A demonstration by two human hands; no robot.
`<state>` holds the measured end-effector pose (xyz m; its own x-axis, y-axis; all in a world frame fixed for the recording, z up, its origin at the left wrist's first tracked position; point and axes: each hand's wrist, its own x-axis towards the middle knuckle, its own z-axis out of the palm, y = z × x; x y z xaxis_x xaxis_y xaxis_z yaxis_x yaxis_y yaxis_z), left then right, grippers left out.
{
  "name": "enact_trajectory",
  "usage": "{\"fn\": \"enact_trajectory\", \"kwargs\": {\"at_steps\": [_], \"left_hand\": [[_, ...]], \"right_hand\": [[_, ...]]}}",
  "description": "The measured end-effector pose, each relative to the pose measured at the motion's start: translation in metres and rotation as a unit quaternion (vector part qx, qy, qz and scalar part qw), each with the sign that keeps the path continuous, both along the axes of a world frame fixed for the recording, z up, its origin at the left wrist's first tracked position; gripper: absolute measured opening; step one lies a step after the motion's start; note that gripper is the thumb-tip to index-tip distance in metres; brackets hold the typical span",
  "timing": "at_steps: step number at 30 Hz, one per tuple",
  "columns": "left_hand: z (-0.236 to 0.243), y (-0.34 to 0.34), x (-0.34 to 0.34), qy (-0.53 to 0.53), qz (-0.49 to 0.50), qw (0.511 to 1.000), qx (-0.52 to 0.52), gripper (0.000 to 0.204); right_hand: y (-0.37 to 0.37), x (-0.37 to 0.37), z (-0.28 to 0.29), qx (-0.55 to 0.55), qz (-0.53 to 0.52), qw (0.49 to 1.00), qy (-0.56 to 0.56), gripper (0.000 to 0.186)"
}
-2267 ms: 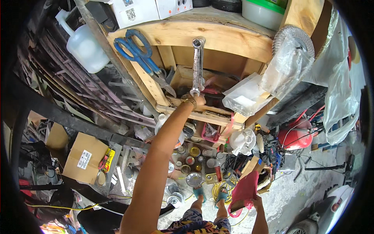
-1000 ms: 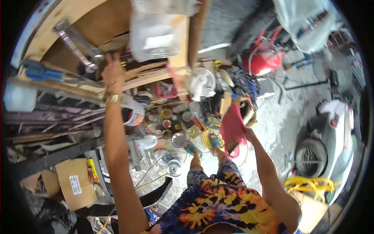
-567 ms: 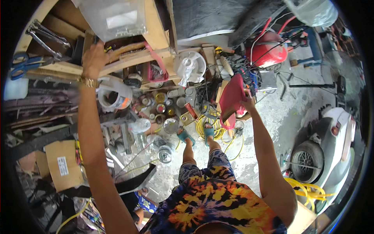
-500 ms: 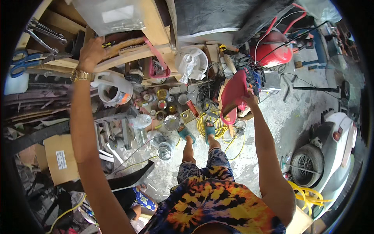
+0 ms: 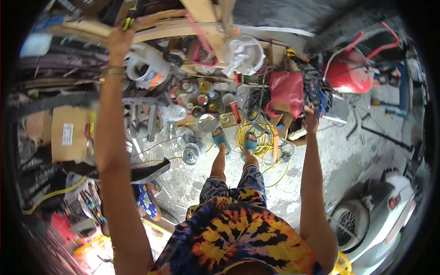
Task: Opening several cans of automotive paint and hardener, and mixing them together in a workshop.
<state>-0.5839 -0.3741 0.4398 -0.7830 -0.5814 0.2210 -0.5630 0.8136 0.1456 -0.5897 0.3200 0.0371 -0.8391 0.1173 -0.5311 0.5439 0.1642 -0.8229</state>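
My left hand (image 5: pixel 120 43) is raised, with a gold bangle at the wrist. Its fingers curl over the edge of a long wooden plank (image 5: pixel 169 31) of a cluttered shelf. Pliers with yellow-black handles (image 5: pixel 130 13) lie just above the knuckles. My right hand (image 5: pixel 311 121) reaches out at the right and holds the lower corner of a red bag (image 5: pixel 285 91). The bag hangs over a heap of cables and boxes. Below, I see my tie-dye shirt (image 5: pixel 238 233) and my feet in teal sandals (image 5: pixel 223 140).
A coil of yellow cable (image 5: pixel 261 137) lies by my feet, with several tins and jars (image 5: pixel 204 98) beyond. A white plastic jug (image 5: pixel 145 69) sits under the plank. A cardboard box (image 5: pixel 68 134) stands at left, a red tank (image 5: pixel 350 73) at right, and a white vehicle (image 5: pixel 389 206) at lower right.
My left hand has come off the long wrench on the upper shelf and dropped to the plank edge. The view has tilted down. My right hand still carries the red bag.
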Motion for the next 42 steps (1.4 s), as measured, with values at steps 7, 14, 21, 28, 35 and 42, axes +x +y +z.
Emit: {"fn": "enact_trajectory", "kwargs": {"at_steps": [7,14,21,28,35,42], "left_hand": [[-0.105,0.147,0.123,0.311,0.106,0.925,0.193,0.008],[-0.196,0.356,0.289,0.102,0.183,0.836,0.508,0.048],[-0.246,0.417,0.430,0.138,0.125,0.768,0.613,0.061],[-0.350,0.388,0.627,0.029,0.074,0.883,0.462,0.021],[-0.476,0.301,0.714,0.101,0.322,0.803,0.491,0.020],[-0.642,0.193,0.689,0.061,0.244,0.916,0.313,0.065]], "right_hand": [[-0.095,0.139,0.072,-0.047,0.086,0.972,-0.214,0.038],[-0.210,0.216,0.162,-0.268,0.249,0.907,-0.209,0.045],[-0.257,0.308,0.131,-0.148,0.501,0.840,-0.149,0.029],[-0.288,0.371,0.047,0.039,0.666,0.742,-0.066,0.032],[-0.361,0.408,-0.082,0.114,0.834,0.540,0.015,0.032],[-0.431,0.421,-0.184,0.176,0.897,0.379,0.148,0.036]]}}
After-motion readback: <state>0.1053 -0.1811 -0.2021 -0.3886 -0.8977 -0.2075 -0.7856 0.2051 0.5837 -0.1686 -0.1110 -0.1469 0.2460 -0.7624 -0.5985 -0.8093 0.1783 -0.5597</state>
